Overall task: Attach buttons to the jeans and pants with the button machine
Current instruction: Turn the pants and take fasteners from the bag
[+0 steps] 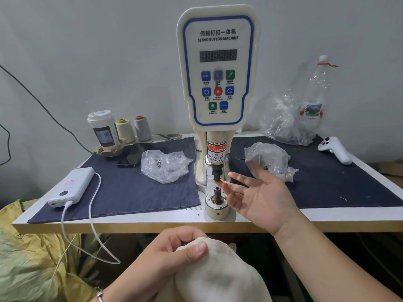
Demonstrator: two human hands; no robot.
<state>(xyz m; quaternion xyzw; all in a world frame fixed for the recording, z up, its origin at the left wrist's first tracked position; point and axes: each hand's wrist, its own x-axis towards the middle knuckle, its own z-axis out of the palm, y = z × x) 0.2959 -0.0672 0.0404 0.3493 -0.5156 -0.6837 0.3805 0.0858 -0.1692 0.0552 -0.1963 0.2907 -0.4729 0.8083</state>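
Head view, right hand splayed, palm up

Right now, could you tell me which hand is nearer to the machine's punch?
Right. The right hand is open, a fingertip at the punch, just under its tip. The left hand is below the table edge, gripping white cloth.
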